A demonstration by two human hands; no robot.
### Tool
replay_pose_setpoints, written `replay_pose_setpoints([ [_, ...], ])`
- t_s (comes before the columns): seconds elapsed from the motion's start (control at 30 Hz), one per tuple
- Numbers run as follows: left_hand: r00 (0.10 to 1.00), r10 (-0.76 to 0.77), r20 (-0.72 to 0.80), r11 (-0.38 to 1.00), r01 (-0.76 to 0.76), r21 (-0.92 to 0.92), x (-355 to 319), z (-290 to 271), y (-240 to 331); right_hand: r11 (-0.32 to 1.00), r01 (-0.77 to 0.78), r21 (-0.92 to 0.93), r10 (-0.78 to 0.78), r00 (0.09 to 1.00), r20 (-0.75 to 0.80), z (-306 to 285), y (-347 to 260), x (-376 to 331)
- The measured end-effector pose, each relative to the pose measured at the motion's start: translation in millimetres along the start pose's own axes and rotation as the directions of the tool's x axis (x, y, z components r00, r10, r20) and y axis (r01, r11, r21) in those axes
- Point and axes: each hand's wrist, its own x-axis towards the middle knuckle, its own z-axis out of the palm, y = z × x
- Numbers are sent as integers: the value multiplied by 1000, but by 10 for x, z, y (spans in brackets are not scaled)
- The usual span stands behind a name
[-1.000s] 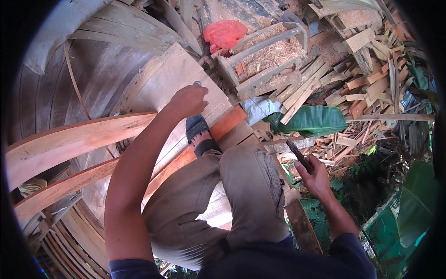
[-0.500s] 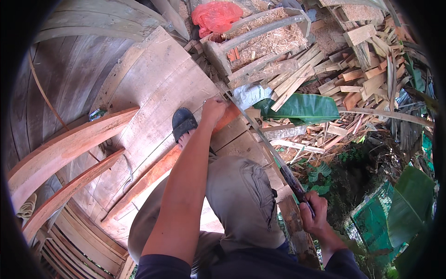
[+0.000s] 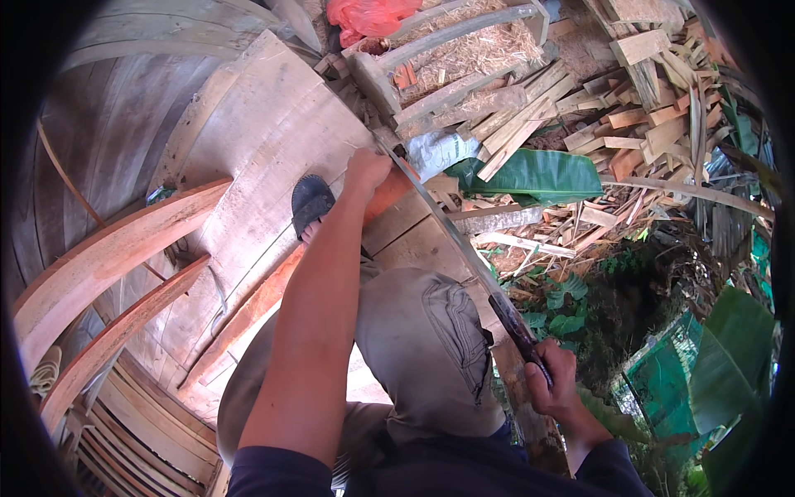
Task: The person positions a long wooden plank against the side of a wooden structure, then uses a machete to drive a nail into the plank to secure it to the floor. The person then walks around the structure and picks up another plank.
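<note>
Though markings blur, grip holds tool.

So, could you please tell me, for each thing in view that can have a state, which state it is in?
Left hand: seen from the back, grip hidden
Right hand: closed around the dark tool
Dark tool: held, slanting
Sandal: worn
Red bag: crumpled
Box: open on top, holding shavings
Leaf: green, spread out
Offcuts: loosely heaped
</note>
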Motion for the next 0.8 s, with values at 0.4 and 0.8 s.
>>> replay_pose_setpoints([
  [0.4, 1000, -13, 28, 1000, 13, 4, -1, -22, 69, 997, -53, 49, 51, 998, 49, 72, -59, -34],
  [0.8, 991, -92, 100, 995, 96, -37, -62, -102, 160, 995, -101, 24, 98, 990, 104, -47, -208, -27],
])
